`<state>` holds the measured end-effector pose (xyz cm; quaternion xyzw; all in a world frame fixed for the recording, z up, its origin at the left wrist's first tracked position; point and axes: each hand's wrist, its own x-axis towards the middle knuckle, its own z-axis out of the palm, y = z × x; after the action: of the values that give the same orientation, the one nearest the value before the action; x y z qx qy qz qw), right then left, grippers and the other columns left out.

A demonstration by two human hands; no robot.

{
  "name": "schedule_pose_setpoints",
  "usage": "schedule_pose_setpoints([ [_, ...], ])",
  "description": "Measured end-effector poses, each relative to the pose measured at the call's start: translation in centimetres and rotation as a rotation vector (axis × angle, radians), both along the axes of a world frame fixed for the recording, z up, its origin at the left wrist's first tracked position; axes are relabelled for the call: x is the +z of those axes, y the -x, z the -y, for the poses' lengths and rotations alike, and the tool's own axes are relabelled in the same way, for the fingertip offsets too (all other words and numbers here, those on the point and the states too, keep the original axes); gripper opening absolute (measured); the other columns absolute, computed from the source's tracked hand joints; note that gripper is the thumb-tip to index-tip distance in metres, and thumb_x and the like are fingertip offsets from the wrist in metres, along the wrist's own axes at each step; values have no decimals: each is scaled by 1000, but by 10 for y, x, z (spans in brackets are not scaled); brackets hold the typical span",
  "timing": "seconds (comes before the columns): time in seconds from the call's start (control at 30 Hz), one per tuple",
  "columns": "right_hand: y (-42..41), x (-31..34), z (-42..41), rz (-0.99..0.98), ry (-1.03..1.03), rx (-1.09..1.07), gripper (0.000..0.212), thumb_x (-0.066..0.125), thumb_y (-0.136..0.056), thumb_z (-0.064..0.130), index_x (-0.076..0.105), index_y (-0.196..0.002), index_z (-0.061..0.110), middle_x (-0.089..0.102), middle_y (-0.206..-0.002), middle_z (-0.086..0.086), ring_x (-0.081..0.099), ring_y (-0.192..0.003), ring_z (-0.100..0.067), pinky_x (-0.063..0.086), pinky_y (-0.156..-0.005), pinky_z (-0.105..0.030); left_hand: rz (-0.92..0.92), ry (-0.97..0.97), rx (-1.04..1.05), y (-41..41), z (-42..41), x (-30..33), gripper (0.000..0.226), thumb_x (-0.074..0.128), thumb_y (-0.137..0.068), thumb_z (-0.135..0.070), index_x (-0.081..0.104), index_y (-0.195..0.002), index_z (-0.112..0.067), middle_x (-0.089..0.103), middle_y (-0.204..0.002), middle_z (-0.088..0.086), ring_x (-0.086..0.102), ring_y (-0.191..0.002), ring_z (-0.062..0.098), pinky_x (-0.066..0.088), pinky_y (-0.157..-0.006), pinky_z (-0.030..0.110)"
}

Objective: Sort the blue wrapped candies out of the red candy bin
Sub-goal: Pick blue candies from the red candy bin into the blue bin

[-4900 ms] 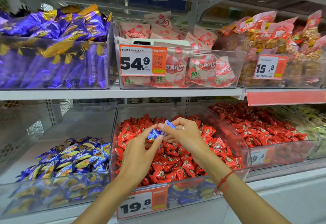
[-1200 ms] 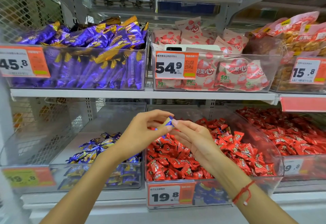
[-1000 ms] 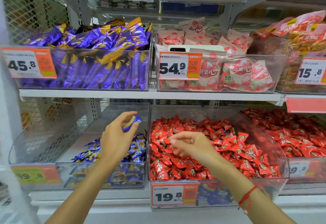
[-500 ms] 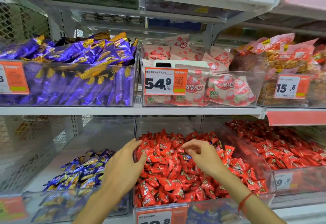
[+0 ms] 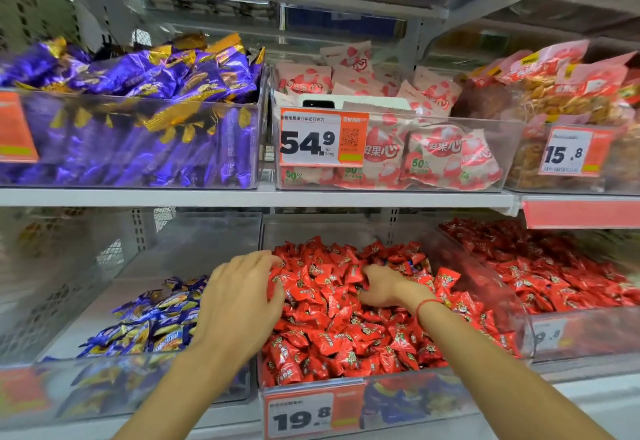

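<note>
Now both hands, left hand [image 5: 239,297] and right hand [image 5: 382,285], are back in the red candy bin [image 5: 485,287], fingers [image 5: 266,259] spread and empty, the blue candy dropped off, searching.

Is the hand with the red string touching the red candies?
Touching. The head view shows the right hand with its fingers pushed down into the red candies, wrappers pressed against them.

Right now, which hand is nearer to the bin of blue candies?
Left. The left hand lies at the red bin's left edge, right beside the blue candy bin. The right hand digs mid-pile in the red candies, farther away.
</note>
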<state>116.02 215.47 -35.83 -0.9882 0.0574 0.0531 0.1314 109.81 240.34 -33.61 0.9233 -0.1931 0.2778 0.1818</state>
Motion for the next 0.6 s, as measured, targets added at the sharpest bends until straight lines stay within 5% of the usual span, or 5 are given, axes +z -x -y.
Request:
schedule_pose_setpoints([
  [0.13, 24, 10, 4, 189, -191, 94, 5, 71, -82, 24, 68, -81, 20, 69, -84, -2, 63, -80, -17, 47, -73, -32, 89, -105, -107, 1, 9, 4, 34, 84, -63, -21, 72, -94, -26, 71, -100, -10, 68, -94, 14, 51, -86, 35],
  [0.2, 38, 19, 7, 241, -326, 154, 21, 75, -80, 20, 63, -66, 30, 61, -65, 8, 53, -62, -6, 43, -66, -31, 102, -90, -169, 3, 17, 1, 35, 84, -63, -22, 72, -95, -28, 71, -101, -11, 68, -95, 13, 51, -86, 34],
  [0.4, 76, 38, 1, 211, -533, 318, 26, 70, -87, 32, 69, -83, 6, 58, -67, 5, 50, -63, -4, 40, -63, -23, -37, -3, -319, 5, 38, -3, 45, 29, -102, -35, 37, -146, -32, 34, -152, -15, 32, -139, 4, 18, -111, 18],
  [0.5, 85, 33, -3, 151, -561, 355, 21, 64, -91, 34, 67, -71, 26, 48, -55, 7, 40, -55, -13, 32, -53, -27, -103, 18, -343, 10, 45, -3, 52, 30, -103, -43, 16, -152, -35, 18, -158, -19, 17, -144, 0, 13, -111, 15],
  [0.6, 89, 32, -8, 136, -606, 366, 36, 63, -91, 42, 65, -90, 6, 46, -67, -9, 37, -60, -22, 30, -58, -35, -151, 34, -363, 13, 49, -7, 54, 38, -100, -47, 19, -151, -37, 27, -153, -22, 26, -139, -1, 23, -102, 14],
])
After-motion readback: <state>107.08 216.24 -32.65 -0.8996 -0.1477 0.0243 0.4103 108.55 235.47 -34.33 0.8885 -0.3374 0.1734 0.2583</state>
